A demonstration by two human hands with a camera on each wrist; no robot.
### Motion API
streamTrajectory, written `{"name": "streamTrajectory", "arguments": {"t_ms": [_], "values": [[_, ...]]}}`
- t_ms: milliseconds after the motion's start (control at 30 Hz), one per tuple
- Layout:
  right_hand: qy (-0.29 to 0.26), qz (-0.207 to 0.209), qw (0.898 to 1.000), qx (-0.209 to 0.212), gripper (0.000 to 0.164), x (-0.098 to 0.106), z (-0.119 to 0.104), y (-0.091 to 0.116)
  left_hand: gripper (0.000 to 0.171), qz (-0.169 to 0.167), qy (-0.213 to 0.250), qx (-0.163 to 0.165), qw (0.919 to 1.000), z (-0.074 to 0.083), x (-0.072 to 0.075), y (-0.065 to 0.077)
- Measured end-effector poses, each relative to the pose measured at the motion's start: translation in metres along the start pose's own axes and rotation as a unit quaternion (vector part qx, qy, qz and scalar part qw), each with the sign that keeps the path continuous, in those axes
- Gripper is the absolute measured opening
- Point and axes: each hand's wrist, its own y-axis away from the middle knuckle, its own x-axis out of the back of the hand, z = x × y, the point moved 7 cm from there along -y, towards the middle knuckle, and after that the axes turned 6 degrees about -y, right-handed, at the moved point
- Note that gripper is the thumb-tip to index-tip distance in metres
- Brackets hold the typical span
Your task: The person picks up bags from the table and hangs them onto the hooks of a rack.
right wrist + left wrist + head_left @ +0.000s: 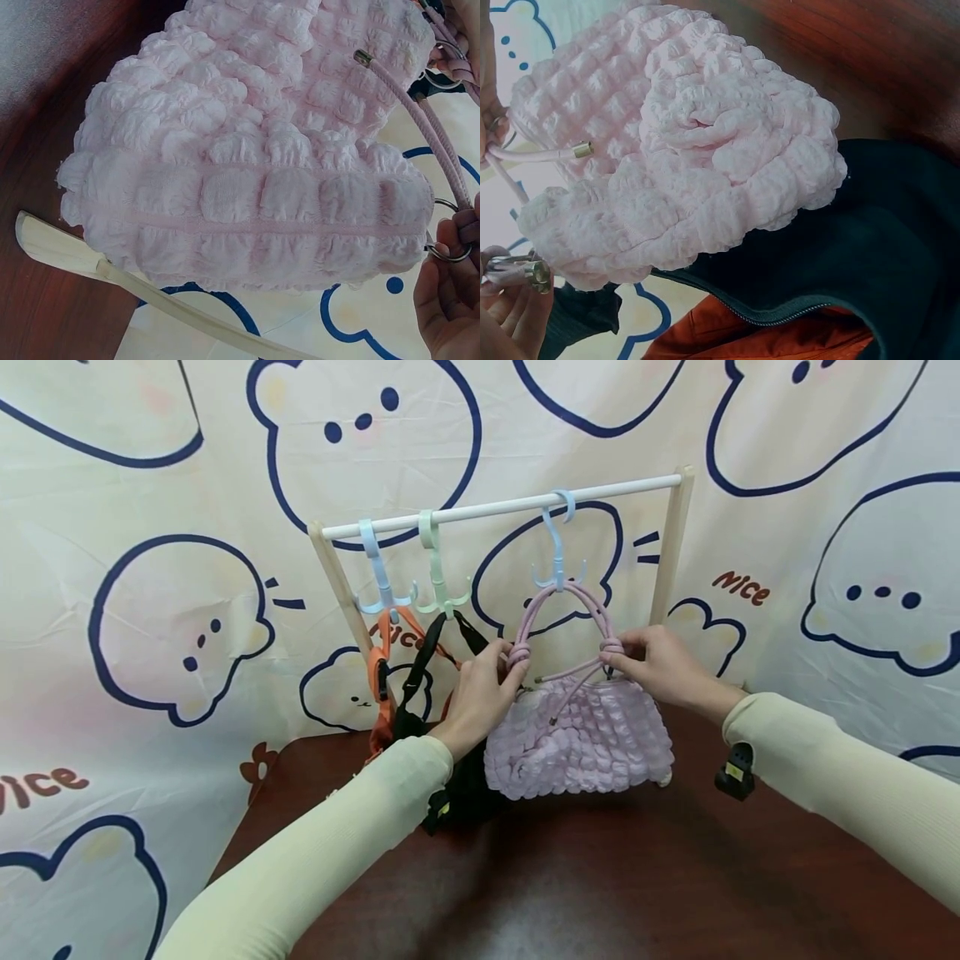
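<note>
A puffy pink handbag [581, 739] hangs by its cord handle [592, 602] from a blue hook [556, 547] on a white rail. My left hand [482, 693] pinches the handle's knotted left end. The right hand [660, 664] pinches the knot at the handle's right end. Loose cord ends with metal tips dangle over the bag's front. In the right wrist view, metal rings [450, 251] join the handle to the bag beside my fingers. The left wrist view shows the left fingers [529, 319] close to a metal cord tip [538, 276].
Left of the pink bag, a black bag [468, 785] hangs from a green hook [435, 564], and an orange strap [381, 685] from another blue hook [378, 572]. The rail [502, 507] stands on wooden posts above a dark red-brown table [600, 877]. A bear-patterned cloth [187, 627] lies behind.
</note>
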Motion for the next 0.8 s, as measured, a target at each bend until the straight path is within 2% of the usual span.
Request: {"name": "streamTrajectory", "arguments": {"t_ms": [800], "values": [[-0.005,-0.01,1.0,-0.01,0.025,-0.0066,0.0053,-0.0063,0.022,-0.007,-0.013,0.001,0.9999,-0.0052,-0.006,-0.0023]]}}
